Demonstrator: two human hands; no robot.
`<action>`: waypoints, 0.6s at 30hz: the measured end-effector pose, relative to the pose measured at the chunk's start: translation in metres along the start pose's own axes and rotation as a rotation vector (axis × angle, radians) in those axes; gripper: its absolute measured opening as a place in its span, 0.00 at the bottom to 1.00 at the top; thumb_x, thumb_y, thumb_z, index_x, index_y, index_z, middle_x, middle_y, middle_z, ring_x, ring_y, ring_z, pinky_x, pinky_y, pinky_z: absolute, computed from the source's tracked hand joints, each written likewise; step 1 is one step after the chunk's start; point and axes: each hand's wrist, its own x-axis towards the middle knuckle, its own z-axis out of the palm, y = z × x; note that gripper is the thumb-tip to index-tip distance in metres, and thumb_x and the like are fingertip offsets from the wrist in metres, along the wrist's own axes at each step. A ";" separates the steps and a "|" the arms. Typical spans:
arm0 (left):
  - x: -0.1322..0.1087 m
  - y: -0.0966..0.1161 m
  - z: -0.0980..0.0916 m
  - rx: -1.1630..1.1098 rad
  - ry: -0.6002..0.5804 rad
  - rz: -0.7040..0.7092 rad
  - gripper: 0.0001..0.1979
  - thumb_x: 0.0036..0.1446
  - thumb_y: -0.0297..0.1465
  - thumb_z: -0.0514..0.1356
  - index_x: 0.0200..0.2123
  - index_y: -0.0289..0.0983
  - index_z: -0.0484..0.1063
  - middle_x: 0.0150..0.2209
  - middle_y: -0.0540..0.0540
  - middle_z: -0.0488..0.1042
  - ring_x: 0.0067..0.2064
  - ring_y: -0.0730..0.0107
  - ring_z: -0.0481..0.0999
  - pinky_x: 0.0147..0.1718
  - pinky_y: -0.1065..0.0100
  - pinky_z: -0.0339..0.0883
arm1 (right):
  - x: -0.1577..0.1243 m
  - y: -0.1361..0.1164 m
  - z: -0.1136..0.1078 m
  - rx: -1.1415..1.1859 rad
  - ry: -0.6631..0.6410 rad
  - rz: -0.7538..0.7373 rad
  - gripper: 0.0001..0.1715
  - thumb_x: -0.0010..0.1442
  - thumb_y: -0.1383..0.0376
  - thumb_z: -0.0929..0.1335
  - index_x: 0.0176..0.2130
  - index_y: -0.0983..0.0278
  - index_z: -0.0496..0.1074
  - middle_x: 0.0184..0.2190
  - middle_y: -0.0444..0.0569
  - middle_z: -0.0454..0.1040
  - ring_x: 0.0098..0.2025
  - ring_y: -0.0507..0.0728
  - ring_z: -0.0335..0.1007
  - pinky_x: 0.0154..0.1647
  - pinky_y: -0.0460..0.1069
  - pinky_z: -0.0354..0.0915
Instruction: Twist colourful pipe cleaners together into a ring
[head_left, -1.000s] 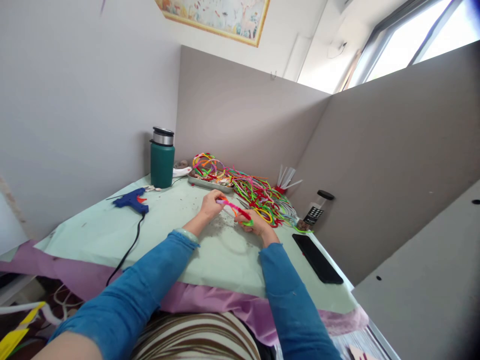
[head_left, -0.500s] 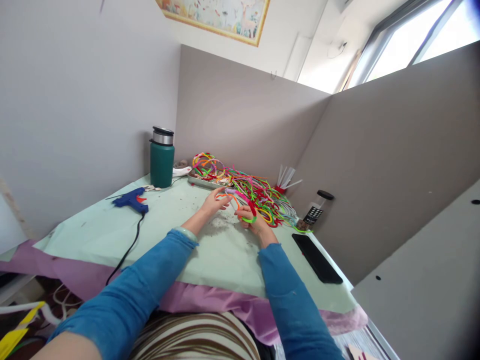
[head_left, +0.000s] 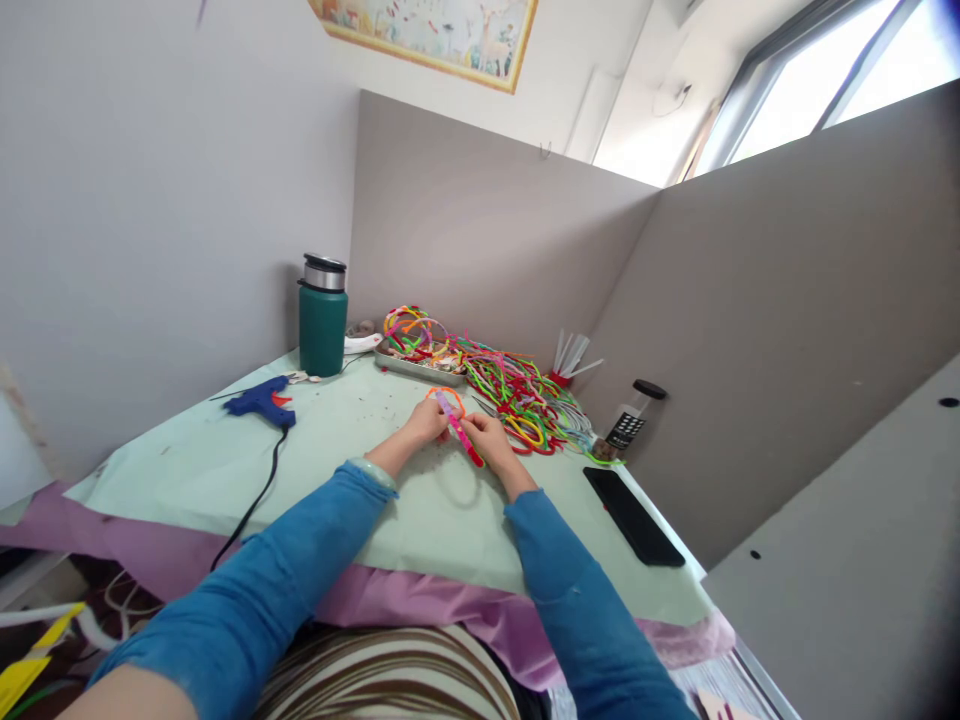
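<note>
A ring of coloured pipe cleaners [head_left: 460, 427], purple, pink, red and orange, is held edge-on between my hands over the middle of the table. My left hand [head_left: 427, 421] pinches its left side, with an orange part looping out beyond the fingers. On the right side, my right hand [head_left: 487, 440] grips it with fingers closed near the pink and red stretch. Just behind my right hand lies a heap of loose pipe cleaners [head_left: 517, 390] in many colours. Pointed metal tips, perhaps of scissors, show at the heap's near edge.
A metal tray [head_left: 416, 368] with coloured bits stands at the back. To the left are a green bottle [head_left: 322, 330] and a blue glue gun [head_left: 260, 401] with its cord. At right lie a black phone [head_left: 632, 515] and a tilted clear jar [head_left: 630, 422]. Grey panels enclose the table.
The pipe-cleaner ring has turned edge-on and come slightly nearer to me. Both hands have moved a little down and left, and the green part is now out of sight.
</note>
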 end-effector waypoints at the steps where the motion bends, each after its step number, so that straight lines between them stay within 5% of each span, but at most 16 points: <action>1: 0.000 0.000 -0.001 0.027 0.019 0.010 0.12 0.47 0.34 0.58 0.18 0.33 0.71 0.11 0.51 0.64 0.15 0.77 0.63 0.16 0.76 0.54 | 0.000 0.001 0.001 -0.040 0.017 -0.010 0.16 0.51 0.55 0.64 0.25 0.66 0.68 0.21 0.43 0.66 0.24 0.50 0.59 0.25 0.45 0.55; 10: -0.001 0.000 0.003 -0.003 0.000 -0.032 0.16 0.50 0.39 0.56 0.24 0.32 0.74 0.11 0.50 0.66 0.16 0.72 0.67 0.16 0.74 0.58 | 0.001 0.010 0.006 -0.211 0.114 -0.115 0.14 0.56 0.57 0.60 0.30 0.63 0.68 0.25 0.43 0.69 0.28 0.51 0.62 0.30 0.45 0.57; 18: 0.005 -0.009 0.006 -0.091 -0.032 -0.055 0.18 0.49 0.42 0.58 0.25 0.31 0.73 0.13 0.48 0.68 0.16 0.72 0.67 0.15 0.74 0.58 | 0.006 0.015 0.008 -0.154 0.199 -0.025 0.13 0.54 0.57 0.60 0.27 0.63 0.65 0.22 0.42 0.65 0.26 0.51 0.59 0.26 0.45 0.54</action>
